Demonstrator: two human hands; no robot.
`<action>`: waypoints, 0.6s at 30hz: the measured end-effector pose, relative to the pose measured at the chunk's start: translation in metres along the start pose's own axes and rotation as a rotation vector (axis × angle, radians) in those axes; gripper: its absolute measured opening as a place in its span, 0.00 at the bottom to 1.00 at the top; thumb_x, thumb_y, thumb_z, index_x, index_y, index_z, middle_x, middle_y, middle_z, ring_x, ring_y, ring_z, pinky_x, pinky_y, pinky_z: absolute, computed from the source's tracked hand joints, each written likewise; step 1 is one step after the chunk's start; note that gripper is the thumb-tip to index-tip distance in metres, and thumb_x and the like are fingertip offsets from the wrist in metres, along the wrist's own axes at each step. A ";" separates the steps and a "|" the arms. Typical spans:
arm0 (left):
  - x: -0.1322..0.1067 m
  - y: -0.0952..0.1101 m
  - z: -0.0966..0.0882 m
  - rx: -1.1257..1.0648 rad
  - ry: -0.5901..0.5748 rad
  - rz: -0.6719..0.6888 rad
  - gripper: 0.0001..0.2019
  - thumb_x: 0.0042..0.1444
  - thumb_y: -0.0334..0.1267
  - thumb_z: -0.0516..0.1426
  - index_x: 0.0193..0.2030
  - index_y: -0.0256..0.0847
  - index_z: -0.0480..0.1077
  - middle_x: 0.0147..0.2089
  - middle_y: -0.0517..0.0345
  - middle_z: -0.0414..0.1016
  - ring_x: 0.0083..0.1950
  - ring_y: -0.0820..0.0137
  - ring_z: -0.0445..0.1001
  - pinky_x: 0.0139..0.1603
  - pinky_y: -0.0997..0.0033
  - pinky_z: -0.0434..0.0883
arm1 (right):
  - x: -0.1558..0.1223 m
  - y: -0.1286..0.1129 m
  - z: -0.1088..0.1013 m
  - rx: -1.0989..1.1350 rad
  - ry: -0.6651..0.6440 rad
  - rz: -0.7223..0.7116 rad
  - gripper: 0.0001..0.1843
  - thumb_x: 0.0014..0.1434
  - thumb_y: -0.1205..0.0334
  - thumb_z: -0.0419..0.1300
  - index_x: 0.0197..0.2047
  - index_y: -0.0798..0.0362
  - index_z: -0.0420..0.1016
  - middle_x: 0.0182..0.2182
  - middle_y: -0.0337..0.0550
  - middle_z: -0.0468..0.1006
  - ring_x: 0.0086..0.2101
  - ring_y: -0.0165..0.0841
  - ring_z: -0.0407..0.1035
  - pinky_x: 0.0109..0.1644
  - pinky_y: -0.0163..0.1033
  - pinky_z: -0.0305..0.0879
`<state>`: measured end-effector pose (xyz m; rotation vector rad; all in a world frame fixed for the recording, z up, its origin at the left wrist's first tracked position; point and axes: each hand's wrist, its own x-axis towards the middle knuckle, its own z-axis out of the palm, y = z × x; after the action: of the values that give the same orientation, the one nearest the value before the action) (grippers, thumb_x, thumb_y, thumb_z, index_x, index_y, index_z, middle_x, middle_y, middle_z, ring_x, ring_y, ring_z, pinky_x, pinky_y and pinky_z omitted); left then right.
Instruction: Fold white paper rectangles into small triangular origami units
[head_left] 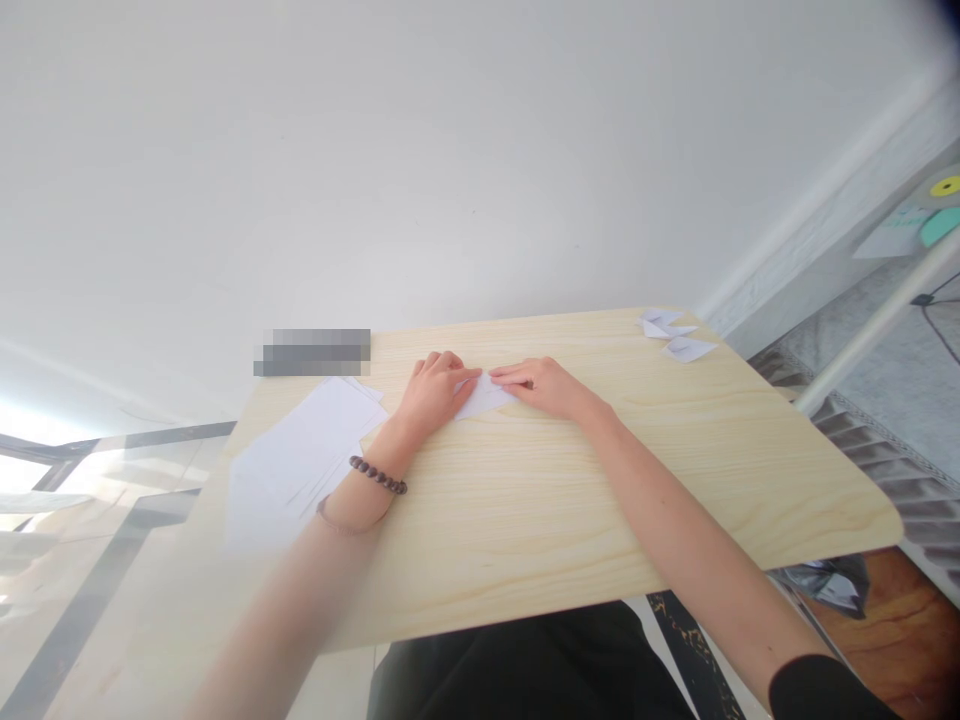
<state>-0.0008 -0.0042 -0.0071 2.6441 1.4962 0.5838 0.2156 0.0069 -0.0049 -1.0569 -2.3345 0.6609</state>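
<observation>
A small piece of white folded paper [484,399] lies on the wooden table between my hands. My left hand [435,388] grips its upper left part with thumb and forefinger, the other fingers curled. From the opposite side my right hand [544,385] has its fingers pressed together on the paper's upper right edge. The two sets of fingertips nearly meet at the top. Part of the paper is hidden under the fingers, so its full shape cannot be made out. A dark bead bracelet [379,475] circles my left wrist.
White paper sheets [292,460] lie overlapping on the table's left side. Several folded paper pieces [686,349] sit at the far right corner. A blurred-out dark object [315,353] is at the back left. The table [510,530] stands against a white wall [450,170].
</observation>
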 end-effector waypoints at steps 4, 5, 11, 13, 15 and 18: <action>0.000 0.005 0.002 -0.015 0.029 -0.060 0.17 0.59 0.48 0.45 0.47 0.50 0.71 0.43 0.53 0.67 0.47 0.62 0.62 0.48 0.60 0.59 | 0.001 -0.001 0.000 -0.041 0.008 -0.025 0.18 0.54 0.69 0.53 0.44 0.41 0.74 0.47 0.31 0.73 0.44 0.33 0.70 0.50 0.41 0.65; 0.001 0.006 0.003 -0.020 0.043 -0.085 0.17 0.59 0.49 0.46 0.46 0.49 0.72 0.43 0.53 0.67 0.47 0.62 0.62 0.48 0.60 0.58 | 0.001 -0.002 0.000 -0.057 0.006 -0.029 0.18 0.54 0.69 0.53 0.44 0.41 0.75 0.47 0.31 0.74 0.44 0.33 0.70 0.49 0.41 0.65; 0.004 0.012 0.007 -0.043 0.064 -0.155 0.16 0.54 0.52 0.51 0.42 0.48 0.73 0.42 0.54 0.68 0.49 0.60 0.62 0.49 0.59 0.58 | 0.000 -0.003 0.003 -0.097 0.038 0.013 0.19 0.54 0.68 0.51 0.44 0.43 0.75 0.47 0.33 0.74 0.40 0.32 0.70 0.45 0.38 0.65; 0.004 0.012 0.006 -0.038 0.065 -0.150 0.15 0.54 0.52 0.52 0.41 0.49 0.72 0.42 0.54 0.68 0.48 0.60 0.62 0.48 0.59 0.58 | 0.000 -0.005 0.005 -0.120 0.084 0.008 0.20 0.54 0.69 0.50 0.47 0.46 0.74 0.46 0.35 0.74 0.41 0.31 0.69 0.45 0.37 0.64; 0.004 0.012 0.006 -0.028 0.071 -0.146 0.15 0.54 0.52 0.51 0.40 0.48 0.73 0.41 0.55 0.68 0.48 0.61 0.62 0.48 0.59 0.58 | 0.001 -0.008 0.008 -0.175 0.109 -0.003 0.20 0.56 0.68 0.48 0.49 0.46 0.72 0.45 0.38 0.74 0.41 0.31 0.68 0.45 0.37 0.63; 0.004 0.014 0.006 -0.017 0.079 -0.145 0.16 0.54 0.53 0.51 0.40 0.48 0.73 0.40 0.54 0.68 0.47 0.61 0.62 0.48 0.58 0.58 | 0.003 -0.012 0.011 -0.291 0.107 0.018 0.20 0.57 0.67 0.47 0.47 0.45 0.73 0.43 0.39 0.72 0.36 0.30 0.67 0.40 0.36 0.61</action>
<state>0.0143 -0.0069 -0.0086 2.5006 1.6788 0.6919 0.2004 0.0000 -0.0048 -1.2072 -2.3764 0.2658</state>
